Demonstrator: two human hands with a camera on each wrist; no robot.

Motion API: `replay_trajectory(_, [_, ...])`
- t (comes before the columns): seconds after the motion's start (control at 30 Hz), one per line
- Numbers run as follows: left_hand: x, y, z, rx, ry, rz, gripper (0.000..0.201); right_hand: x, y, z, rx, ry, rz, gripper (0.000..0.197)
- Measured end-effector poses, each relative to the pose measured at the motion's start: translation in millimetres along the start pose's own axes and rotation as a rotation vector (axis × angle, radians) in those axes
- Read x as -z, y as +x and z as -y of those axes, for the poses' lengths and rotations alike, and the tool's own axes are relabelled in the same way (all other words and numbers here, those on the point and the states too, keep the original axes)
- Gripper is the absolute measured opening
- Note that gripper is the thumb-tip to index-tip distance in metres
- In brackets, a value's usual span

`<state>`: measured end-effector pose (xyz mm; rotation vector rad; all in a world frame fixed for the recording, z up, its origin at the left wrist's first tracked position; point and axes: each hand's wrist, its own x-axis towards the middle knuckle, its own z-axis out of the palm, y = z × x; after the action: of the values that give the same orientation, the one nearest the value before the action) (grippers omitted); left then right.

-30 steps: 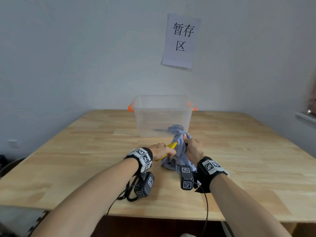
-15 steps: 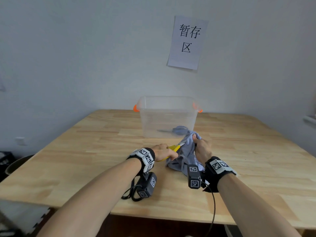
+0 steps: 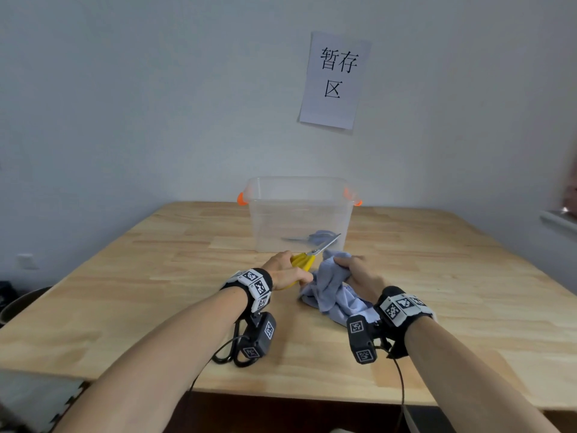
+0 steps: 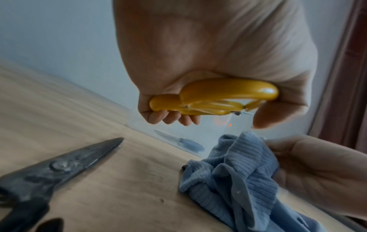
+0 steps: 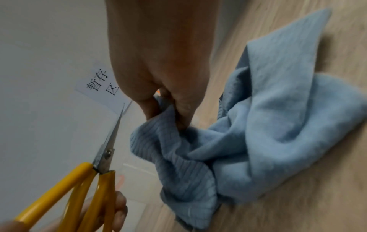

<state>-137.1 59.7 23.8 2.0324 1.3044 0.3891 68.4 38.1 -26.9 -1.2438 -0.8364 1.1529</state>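
My left hand point(image 3: 293, 270) grips the yellow handles of a pair of scissors point(image 3: 307, 257), fingers curled round them point(image 4: 214, 97). The steel blades lie almost together and point up and away toward the box, bare, just left of the cloth point(image 5: 111, 138). A light blue ribbed cloth point(image 3: 331, 285) lies bunched on the wooden table point(image 3: 156, 292). My right hand point(image 3: 342, 264) pinches its top fold between thumb and fingers point(image 5: 174, 113), and the rest of the cloth point(image 5: 278, 125) trails on the table toward my wrist.
A clear plastic box point(image 3: 299, 195) with orange handles stands behind the hands; blue-handled scissors point(image 3: 312, 237) lie inside. Black scissors point(image 4: 59, 164) lie on the table under my left wrist point(image 3: 229, 348). A paper sign point(image 3: 334, 79) hangs on the wall.
The scissor blades, wrapped in the cloth a second ago, have come out and now stand bare beside it. My hands have drawn slightly apart.
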Motion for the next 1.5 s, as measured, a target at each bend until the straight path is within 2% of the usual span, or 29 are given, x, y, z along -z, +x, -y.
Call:
replay_trajectory(0.1, [-4.2,2.7,-1.0,-0.005,0.020,-0.011,0.066,-6.1,-9.1,13.8,-0.068,0.124,0.191,0.018])
replay_trajectory(0.17, [-7.2,4.9,-2.2,-0.014,0.039,-0.003,0.066,-9.6,-13.0,19.5,-0.108,0.200,0.306,0.028])
replay_trajectory(0.2, [-8.5,5.8,-2.6,-0.016,0.049,0.002,0.066,-10.0,-14.4,20.0,-0.139,0.236,0.333,0.033])
replay_trajectory(0.27, [-11.0,5.7,-3.9,-0.021,0.065,0.016,0.065,-9.5,-17.9,21.0,-0.157,0.267,0.336,0.030])
replay_trajectory(0.33, [-13.3,5.5,-3.8,-0.022,0.078,0.026,0.065,-8.6,-22.6,22.5,-0.160,0.299,0.301,0.024])
replay_trajectory(0.47, [-14.5,7.3,0.6,-0.024,0.116,0.024,0.093,-0.7,-22.6,20.8,-0.087,0.337,0.217,0.020])
replay_trajectory(0.57, [-12.9,6.7,2.3,-0.019,0.116,0.016,0.099,-1.1,-22.5,16.9,-0.042,0.273,0.198,0.019])
replay_trajectory(0.67, [-15.2,5.7,-1.4,-0.029,0.153,0.003,0.097,-9.5,-22.4,8.9,0.066,0.203,0.140,0.014])
replay_trajectory(0.8, [-17.2,4.9,-8.5,-0.050,0.183,0.005,0.073,-18.4,-21.0,-3.6,0.109,0.261,0.088,0.015])
replay_trajectory(0.93, [-18.3,10.6,-4.4,-0.068,0.321,-0.007,0.092,-18.7,-13.6,-10.7,0.108,0.216,-0.105,0.013])
replay_trajectory(1.0, [-19.6,12.4,-3.7,-0.090,0.358,-0.028,0.084,-17.5,-7.8,-12.4,0.101,0.193,-0.176,0.014])
replay_trajectory(1.1, [-20.5,12.8,-3.9,-0.134,0.444,-0.092,0.071,-15.0,-2.5,-13.2,0.067,0.252,-0.220,0.029])
replay_trajectory(1.27, [-21.8,10.9,-0.7,-0.198,0.566,-0.169,0.081,-0.3,9.2,-15.5,0.055,0.319,-0.249,0.042])
replay_trajectory(1.33, [-22.2,10.2,-0.5,-0.195,0.570,-0.175,0.081,1.6,10.4,-15.4,0.059,0.312,-0.254,0.034])
replay_trajectory(1.4, [-23.5,9.7,-0.6,-0.192,0.575,-0.172,0.082,-0.1,2.8,-10.0,0.049,0.275,-0.296,0.009])
replay_trajectory(1.43, [-23.9,9.3,0.0,-0.191,0.576,-0.172,0.083,0.1,1.3,-9.4,0.056,0.267,-0.311,0.005])
replay_trajectory(1.5, [-23.3,8.7,2.4,-0.188,0.574,-0.173,0.085,2.1,0.6,-9.0,0.073,0.278,-0.330,0.009])
